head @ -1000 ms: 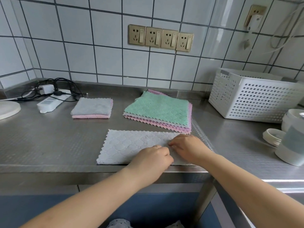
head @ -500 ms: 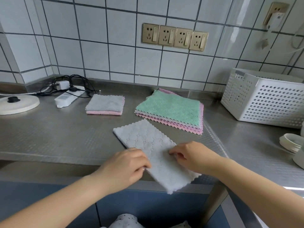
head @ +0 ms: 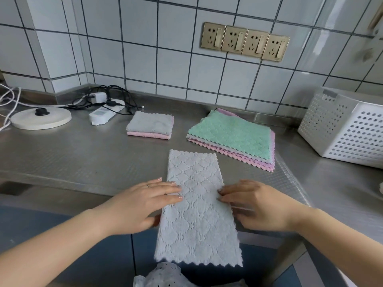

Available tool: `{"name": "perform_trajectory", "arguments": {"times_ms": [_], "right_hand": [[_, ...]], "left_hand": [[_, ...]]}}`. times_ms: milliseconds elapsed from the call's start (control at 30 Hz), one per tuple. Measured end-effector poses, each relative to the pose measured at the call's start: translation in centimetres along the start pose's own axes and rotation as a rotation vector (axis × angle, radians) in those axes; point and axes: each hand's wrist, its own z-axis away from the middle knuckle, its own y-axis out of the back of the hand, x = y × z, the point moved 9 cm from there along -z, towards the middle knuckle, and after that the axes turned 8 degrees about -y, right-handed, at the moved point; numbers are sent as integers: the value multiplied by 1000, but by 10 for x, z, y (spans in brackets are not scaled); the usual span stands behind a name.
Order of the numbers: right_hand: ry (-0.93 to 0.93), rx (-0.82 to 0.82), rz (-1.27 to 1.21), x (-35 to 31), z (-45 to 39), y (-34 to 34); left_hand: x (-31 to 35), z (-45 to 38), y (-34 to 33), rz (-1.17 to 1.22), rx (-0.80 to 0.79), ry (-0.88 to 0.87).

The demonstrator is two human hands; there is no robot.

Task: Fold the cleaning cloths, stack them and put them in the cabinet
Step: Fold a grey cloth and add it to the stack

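A pale grey cloth (head: 196, 210), folded once into a long strip, lies lengthwise toward me, its near half hanging over the steel counter's front edge (head: 83, 183). My left hand (head: 141, 206) grips its left edge, fingers on top and thumb under. My right hand (head: 257, 206) pinches its right edge. Behind lies a flat pile of unfolded cloths (head: 234, 137), green on top, grey and pink beneath. To its left sits a small folded stack (head: 150, 125), grey over pink.
A white perforated basket (head: 344, 129) stands at the right. A power strip with black cables (head: 103, 114) and a round white base (head: 41, 119) sit at the back left. Blue cabinet fronts (head: 116, 255) run below the counter.
The grey strip has been turned from lying sideways on the counter to pointing toward me, overhanging the edge. Both hands moved from its middle to its side edges.
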Motion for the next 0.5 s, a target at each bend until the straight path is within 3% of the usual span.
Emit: {"name": "perform_trajectory", "arguments": {"times_ms": [67,167,267,333,500], "right_hand": [[42,-7,97,-1,7,-9],[127,120,228,-10,10,-13],[185,266,56,-20,6,-2],[45,278,-224,-12,-5,8],[-504,336,-593,31,-30,16]], "left_hand": [[0,-6,2,1,62,-11],[1,-13,7,59,152,-17],[-9,-17,12,324,240,65],[-19,-19,16,576,291,212],[-43,-25,16,654,386,522]]}}
